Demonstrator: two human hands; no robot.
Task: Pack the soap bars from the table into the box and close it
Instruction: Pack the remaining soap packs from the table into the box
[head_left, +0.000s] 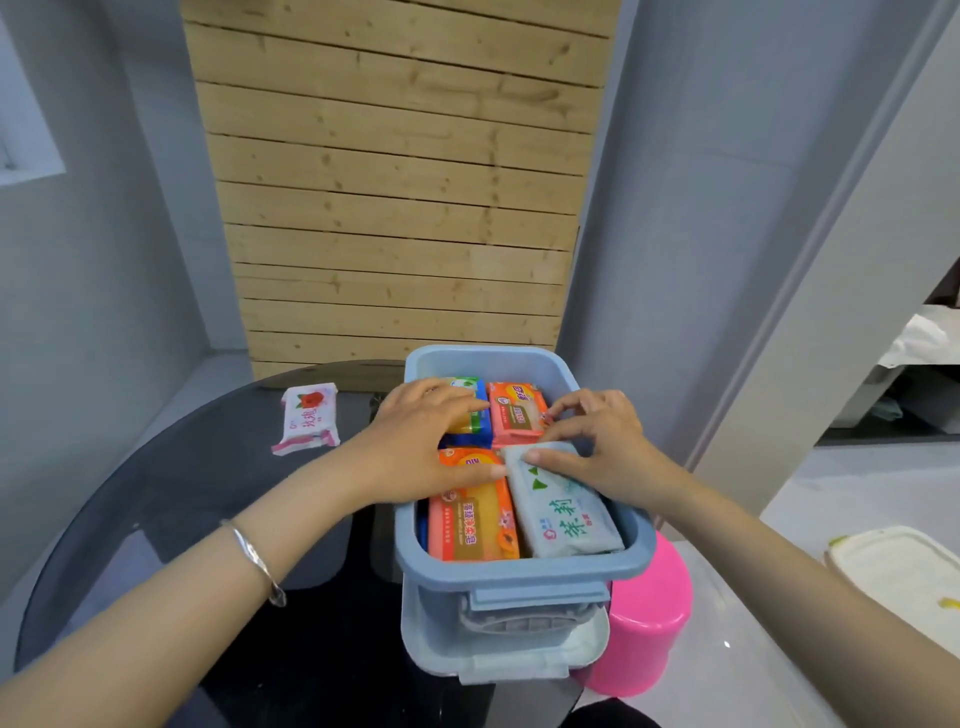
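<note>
From the head camera, you are most of the way through the packing. The blue box (519, 566) sits at the table's (171, 499) right edge, and its top layer shows four wrapped bars: a blue-and-yellow bar (475, 415) and a salmon-orange bar (517, 413) at the far end, an orange bar (475, 519) and a white bar with green lettering (563, 512) at the near end. Your left hand (426, 431) lies flat with fingers spread over the left-hand bars, gripping nothing. Your right hand (597, 441) pinches the far end of the white bar between thumb and fingers, apparently seating it. One pink-and-white rose soap (309, 418) lies on the table, well apart from the box to its left; that one is left to pack. The lid (498, 644) hangs at the box's near side, so closing is not yet done.
</note>
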